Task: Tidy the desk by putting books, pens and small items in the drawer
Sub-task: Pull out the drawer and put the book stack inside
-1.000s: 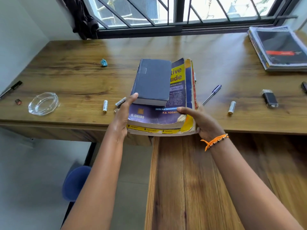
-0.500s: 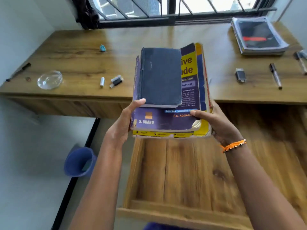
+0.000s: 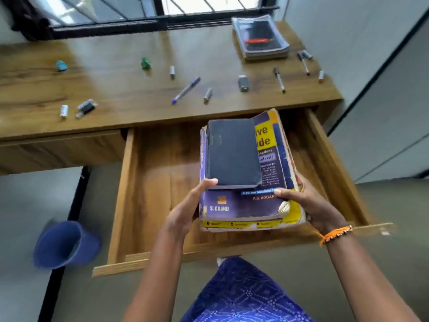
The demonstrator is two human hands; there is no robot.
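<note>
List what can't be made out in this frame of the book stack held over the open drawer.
Head view only:
- Book stack: the dark book hides most of the top cover's title.
- Drawer floor under the stack: hidden by the books.
- Left hand and right hand: their fingers beneath the stack are hidden.
- Small desk items, e.g. the green one: blurred.

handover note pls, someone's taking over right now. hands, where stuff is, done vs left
Left hand grips the left edge of the book stack; right hand grips its right edge. The stack, a dark book on a purple and yellow one, is held over the open drawer, not yet set down.
Done: drawer is open, stack is off the desk.
Left: lower the stack in. Then clear the desk: another book pile at the far right, blue pen, two more pens, plus small items such as batteries.
</note>
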